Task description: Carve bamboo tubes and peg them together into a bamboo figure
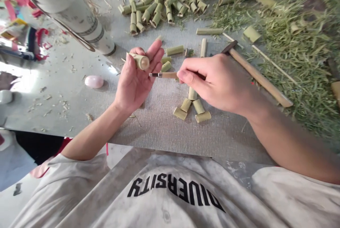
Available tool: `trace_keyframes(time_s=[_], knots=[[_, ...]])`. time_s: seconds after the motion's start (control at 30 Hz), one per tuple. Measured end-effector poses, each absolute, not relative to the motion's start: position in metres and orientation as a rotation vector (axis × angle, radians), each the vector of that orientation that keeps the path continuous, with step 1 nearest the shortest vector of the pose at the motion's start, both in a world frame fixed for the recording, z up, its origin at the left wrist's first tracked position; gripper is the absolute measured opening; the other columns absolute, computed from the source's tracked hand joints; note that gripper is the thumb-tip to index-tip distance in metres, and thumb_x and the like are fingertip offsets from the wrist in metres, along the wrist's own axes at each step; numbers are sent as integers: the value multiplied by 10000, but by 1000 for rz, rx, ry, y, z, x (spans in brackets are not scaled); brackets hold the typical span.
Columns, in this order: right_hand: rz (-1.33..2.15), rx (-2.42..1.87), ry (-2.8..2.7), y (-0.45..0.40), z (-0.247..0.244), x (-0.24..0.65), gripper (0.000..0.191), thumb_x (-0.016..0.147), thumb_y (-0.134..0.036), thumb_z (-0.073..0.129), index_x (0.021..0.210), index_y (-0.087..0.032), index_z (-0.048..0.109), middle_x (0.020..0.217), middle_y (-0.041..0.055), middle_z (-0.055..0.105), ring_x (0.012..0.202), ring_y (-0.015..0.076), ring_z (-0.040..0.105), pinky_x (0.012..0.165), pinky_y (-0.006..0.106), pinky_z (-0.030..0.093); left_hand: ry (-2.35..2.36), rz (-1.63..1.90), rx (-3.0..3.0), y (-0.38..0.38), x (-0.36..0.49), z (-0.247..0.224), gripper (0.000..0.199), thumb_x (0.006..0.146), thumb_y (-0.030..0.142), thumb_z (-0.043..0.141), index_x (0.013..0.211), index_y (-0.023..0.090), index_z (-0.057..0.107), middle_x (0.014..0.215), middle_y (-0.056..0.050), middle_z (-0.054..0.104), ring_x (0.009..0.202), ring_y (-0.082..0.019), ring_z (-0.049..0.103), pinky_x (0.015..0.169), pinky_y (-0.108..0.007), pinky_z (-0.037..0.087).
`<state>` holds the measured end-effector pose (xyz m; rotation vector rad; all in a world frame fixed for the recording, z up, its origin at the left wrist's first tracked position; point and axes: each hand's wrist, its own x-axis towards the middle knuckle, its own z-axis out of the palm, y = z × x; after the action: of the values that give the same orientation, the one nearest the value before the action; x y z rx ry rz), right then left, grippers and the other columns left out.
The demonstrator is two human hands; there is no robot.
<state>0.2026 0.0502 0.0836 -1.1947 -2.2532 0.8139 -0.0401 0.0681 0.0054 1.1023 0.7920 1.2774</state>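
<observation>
**Now at the Bamboo Piece: Tool Brought to the Worked End**

1. Position of the work. We hold the short bamboo piece [138,61] in the left hand [135,83], slightly left of and above the centre of the frame. The thumb lies against it; two fingers extend past it. Its end, with a pale rounded core, faces right.

2. Position of the tool. We have the right hand [212,79] closed around the wooden handle of a slim tool [168,75]. The metal tip points left, just below the piece; we cannot tell whether it touches the left fingers. The hands are apart.

3. Step in hand. We judge this to be trimming or checking the end of the piece.

4. Requirement for the next move. We judge that any cut calls for a firmer left grip, the fingers clear of the tip, and the tool raised to the end face.

5. Surroundings. Below the right hand, we find bamboo segments [192,94] arranged in a branching form on the table [159,129]. The hammer [260,72] lies right of centre, beside the green shavings [300,54]. Further cut sections [159,1] occupy the top centre.
</observation>
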Motion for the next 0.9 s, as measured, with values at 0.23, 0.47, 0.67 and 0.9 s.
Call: trace_keyframes(time_s=[0.23,0.47,0.67,0.9], knots=[[648,-1280,-2290,36,79,194,424,1207,-423,509,855,-212,614,614,-44,432,547,118,330,623,342,251,708,1236,947,63,-37,2,466,1198,650,454,1074,253,663,1573,-19,732,1705,-331,516,1204,-465,667],[492,-1332,-2292,27,77,190,460,1210,-457,494,847,-203,622,617,-29,382,527,111,296,605,343,212,752,1233,958,62,-38,-2,447,1146,683,586,1040,250,627,1445,-40,774,1549,-292,686,1000,-362,723],[383,-1389,-2269,19,77,188,550,1213,-514,483,778,-195,589,621,-31,297,534,98,180,585,344,167,759,1265,1014,63,-39,-8,420,1091,641,720,971,255,604,1300,-43,801,1335,-260,806,957,-362,711],[444,-1311,-2247,17,72,189,550,1233,-523,437,820,-201,605,609,-25,336,533,106,199,597,350,186,662,1342,1100,57,-36,-7,473,952,635,901,1001,244,638,1226,-68,827,1230,-266,839,1013,-379,690]])
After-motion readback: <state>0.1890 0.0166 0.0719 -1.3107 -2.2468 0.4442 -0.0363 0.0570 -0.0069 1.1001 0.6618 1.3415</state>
